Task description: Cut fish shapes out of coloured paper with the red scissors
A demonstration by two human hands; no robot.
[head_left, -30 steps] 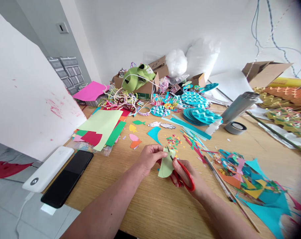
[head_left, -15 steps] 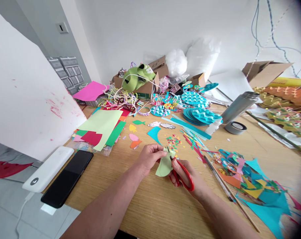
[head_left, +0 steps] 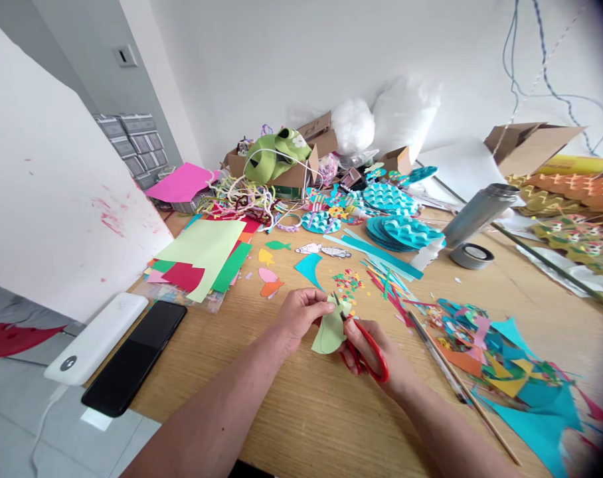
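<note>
My left hand (head_left: 304,315) pinches a small piece of light green paper (head_left: 330,335) near its upper edge, above the wooden table. A curved outline shows on the paper. In my right hand (head_left: 368,342) are red-handled scissors (head_left: 378,358), their dark blades pointing up and left across the paper. Just beyond my hands lie a blue paper scrap (head_left: 309,269) and a scatter of tiny coloured paper bits (head_left: 348,282). Cut-out paper fish are on the table past my left hand, among them an orange one (head_left: 271,287) and a green one (head_left: 278,245).
Coloured paper sheets (head_left: 202,249), a black phone (head_left: 137,355) and a white power bank (head_left: 97,338) lie left. To the right are a pen (head_left: 438,358), a thin stick (head_left: 481,418), paper scraps (head_left: 520,385), a metal flask (head_left: 481,212) and a glue bottle (head_left: 428,254).
</note>
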